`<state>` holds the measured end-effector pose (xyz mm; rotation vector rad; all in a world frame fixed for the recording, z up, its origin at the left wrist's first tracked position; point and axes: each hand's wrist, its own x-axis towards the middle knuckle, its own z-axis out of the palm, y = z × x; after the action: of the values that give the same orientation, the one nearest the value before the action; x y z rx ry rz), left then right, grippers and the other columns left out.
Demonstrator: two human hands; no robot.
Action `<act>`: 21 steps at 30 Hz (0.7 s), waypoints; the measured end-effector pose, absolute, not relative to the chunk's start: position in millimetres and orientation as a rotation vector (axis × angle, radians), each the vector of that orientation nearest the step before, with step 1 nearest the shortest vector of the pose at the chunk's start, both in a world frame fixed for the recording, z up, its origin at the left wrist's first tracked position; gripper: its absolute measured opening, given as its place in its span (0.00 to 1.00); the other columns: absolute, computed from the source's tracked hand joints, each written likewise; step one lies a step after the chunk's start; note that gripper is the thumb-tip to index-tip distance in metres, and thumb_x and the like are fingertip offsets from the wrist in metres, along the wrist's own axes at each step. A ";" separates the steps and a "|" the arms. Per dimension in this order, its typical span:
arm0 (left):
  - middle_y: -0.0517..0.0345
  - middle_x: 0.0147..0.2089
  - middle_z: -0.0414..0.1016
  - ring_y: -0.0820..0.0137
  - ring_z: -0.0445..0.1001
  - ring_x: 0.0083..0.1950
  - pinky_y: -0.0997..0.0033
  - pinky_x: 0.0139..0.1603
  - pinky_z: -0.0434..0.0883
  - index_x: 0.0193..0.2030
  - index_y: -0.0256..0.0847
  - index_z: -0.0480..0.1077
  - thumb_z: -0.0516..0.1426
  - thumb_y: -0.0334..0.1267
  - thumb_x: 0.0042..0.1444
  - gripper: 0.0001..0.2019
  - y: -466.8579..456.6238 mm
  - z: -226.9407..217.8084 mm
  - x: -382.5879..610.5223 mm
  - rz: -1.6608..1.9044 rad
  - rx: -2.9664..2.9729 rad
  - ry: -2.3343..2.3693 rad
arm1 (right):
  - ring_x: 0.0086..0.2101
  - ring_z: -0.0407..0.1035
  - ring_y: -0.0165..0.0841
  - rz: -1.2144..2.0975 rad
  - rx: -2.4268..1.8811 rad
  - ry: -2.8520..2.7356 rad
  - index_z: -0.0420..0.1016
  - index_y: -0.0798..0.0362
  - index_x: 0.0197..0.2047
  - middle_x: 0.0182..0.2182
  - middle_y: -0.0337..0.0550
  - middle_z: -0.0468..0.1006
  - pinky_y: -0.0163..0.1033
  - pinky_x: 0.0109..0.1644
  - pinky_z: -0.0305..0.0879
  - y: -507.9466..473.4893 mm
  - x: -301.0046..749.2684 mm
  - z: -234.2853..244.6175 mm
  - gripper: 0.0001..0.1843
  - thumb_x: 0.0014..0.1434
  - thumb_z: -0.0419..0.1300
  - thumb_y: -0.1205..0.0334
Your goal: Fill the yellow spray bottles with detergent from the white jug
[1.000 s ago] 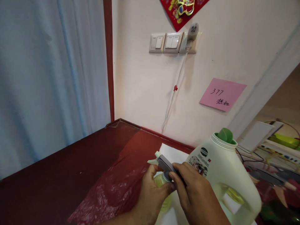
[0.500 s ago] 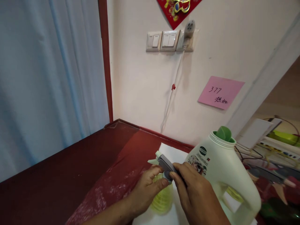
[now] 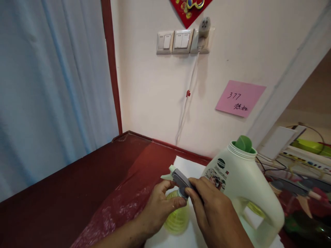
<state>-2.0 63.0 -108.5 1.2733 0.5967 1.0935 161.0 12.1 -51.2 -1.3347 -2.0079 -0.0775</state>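
Note:
A spray bottle with a ribbed body and yellow-green liquid stands on white paper. My left hand is closed around its neck, thumb in front. On top sits the grey spray head, its pale green nozzle and trigger facing left. My right hand grips the back of this spray head, fingers wrapped over it. Just right of my right hand stands a large pale green jug with a handle. A green spout shows in its uncapped mouth.
Crumpled red plastic film covers part of the dark red tabletop. A blue curtain hangs at left. Several blurred bottles crowd the right side. A cord runs down the wall from a plug.
The whole view has shifted slightly, with things appearing a little further left and up. Both hands keep the same hold on the spray bottle and its head.

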 end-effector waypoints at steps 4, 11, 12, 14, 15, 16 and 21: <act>0.51 0.51 0.81 0.54 0.75 0.55 0.56 0.59 0.65 0.52 0.42 0.79 0.62 0.51 0.60 0.19 64.9 -100.1 -9.5 0.978 1.444 0.531 | 0.30 0.75 0.35 -0.062 -1.350 -2.009 0.71 0.49 0.46 0.34 0.41 0.75 0.38 0.34 0.70 10.3 161.2 -50.7 0.09 0.71 0.50 0.63; 0.46 0.57 0.78 0.47 0.71 0.60 0.52 0.61 0.65 0.57 0.40 0.74 0.74 0.51 0.42 0.35 63.1 -108.8 -5.2 1.006 1.292 0.521 | 0.30 0.75 0.35 -0.050 -1.354 -2.022 0.71 0.48 0.47 0.34 0.40 0.75 0.38 0.34 0.71 10.7 160.9 -50.8 0.09 0.71 0.50 0.63; 0.45 0.58 0.77 0.46 0.70 0.61 0.51 0.62 0.65 0.56 0.39 0.75 0.75 0.50 0.39 0.37 63.0 -111.0 -3.1 1.026 1.277 0.574 | 0.30 0.75 0.35 -0.042 -1.355 -2.021 0.71 0.48 0.46 0.34 0.40 0.75 0.38 0.34 0.71 11.0 160.7 -50.7 0.08 0.71 0.50 0.64; 0.44 0.58 0.77 0.45 0.69 0.62 0.50 0.62 0.64 0.54 0.39 0.75 0.75 0.49 0.38 0.35 63.3 -113.7 0.6 1.042 1.253 0.668 | 0.31 0.75 0.35 -0.036 -1.355 -2.019 0.71 0.48 0.46 0.34 0.40 0.75 0.38 0.34 0.71 11.5 160.1 -50.2 0.08 0.70 0.51 0.64; 0.43 0.58 0.77 0.46 0.69 0.62 0.50 0.62 0.64 0.53 0.38 0.76 0.75 0.49 0.39 0.34 63.7 -113.9 1.8 1.044 1.251 0.684 | 0.31 0.75 0.35 -0.037 -1.354 -2.019 0.70 0.48 0.46 0.34 0.40 0.75 0.38 0.34 0.71 11.7 159.9 -50.0 0.08 0.70 0.51 0.64; 0.43 0.57 0.77 0.46 0.69 0.62 0.50 0.62 0.64 0.53 0.38 0.76 0.75 0.49 0.39 0.33 64.2 -113.4 2.2 1.047 1.252 0.679 | 0.31 0.75 0.35 -0.044 -1.351 -2.019 0.70 0.48 0.46 0.34 0.40 0.75 0.38 0.34 0.71 11.9 159.8 -49.8 0.08 0.70 0.51 0.64; 0.46 0.54 0.79 0.49 0.72 0.60 0.53 0.60 0.65 0.53 0.39 0.77 0.70 0.51 0.50 0.27 65.6 -103.5 -5.8 0.987 1.300 0.516 | 0.31 0.75 0.34 -0.075 -1.335 -2.013 0.71 0.49 0.47 0.34 0.40 0.76 0.37 0.33 0.70 11.5 160.0 -49.7 0.08 0.71 0.50 0.64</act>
<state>-5.8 65.6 -103.5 1.2998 0.5159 0.9874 160.0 11.5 -49.7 -1.3349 -2.0127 -0.0749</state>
